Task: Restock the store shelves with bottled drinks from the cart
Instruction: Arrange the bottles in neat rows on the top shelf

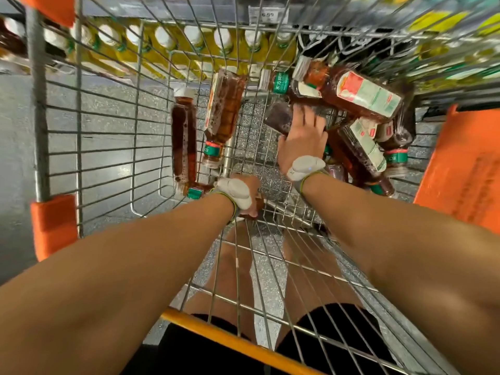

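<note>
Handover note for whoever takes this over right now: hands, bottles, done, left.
Left hand: low at the cart's near end, closed on a brown bottle that it mostly hides.
Right hand: fingers spread on a dark bottle in the right-side pile, not lifted.
Cart: two tea bottles lie left of centre, a heap on the right.
Shelf beyond shows a row of white-capped bottles.
Left: empty the cart.
</note>
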